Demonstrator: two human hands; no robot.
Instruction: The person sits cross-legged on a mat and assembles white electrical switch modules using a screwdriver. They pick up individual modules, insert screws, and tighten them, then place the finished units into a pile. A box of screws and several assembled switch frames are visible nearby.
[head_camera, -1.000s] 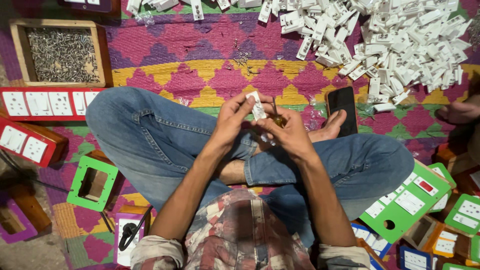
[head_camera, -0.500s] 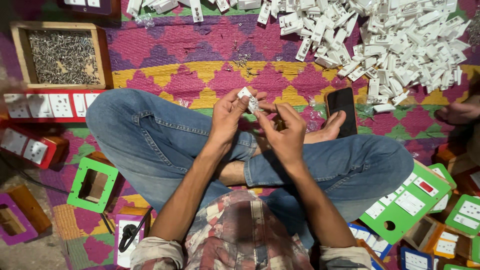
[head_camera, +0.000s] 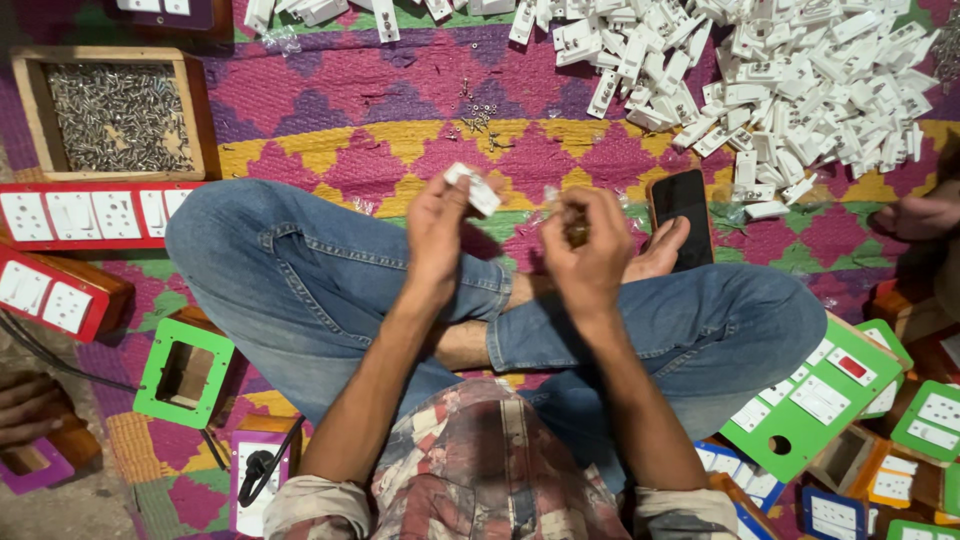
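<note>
The person sits cross-legged on a woven rug patterned in pink, yellow and green zigzags (head_camera: 330, 120), both hands raised above the knees. The left hand (head_camera: 435, 235) pinches a small white plastic switch part (head_camera: 472, 188) between thumb and fingertips; the fingers are closed firmly on it, and the part juts out from the fingertips, its long axis slanting down toward the right hand. The right hand (head_camera: 590, 250) is curled nearly closed around something small and brownish-gold at its fingertips (head_camera: 575, 232); what exactly it is cannot be made out. The two hands sit just beside each other without touching, and the white part lies up and to the left of the right hand's fingers, so the left hand alone has it.

A black phone (head_camera: 682, 212) lies on the rug near the right hand, beside a bare foot. Beyond it spreads a big heap of loose white plastic switch parts (head_camera: 800, 80). A wooden tray of small metal screws (head_camera: 118, 115) sits at the far left, with red switch boards fitted with white switches (head_camera: 85, 215) below it. Green switch plates (head_camera: 815, 400) and an empty green frame (head_camera: 185, 372) lie by the knees. Another person's hand (head_camera: 915, 215) rests at the right edge.
</note>
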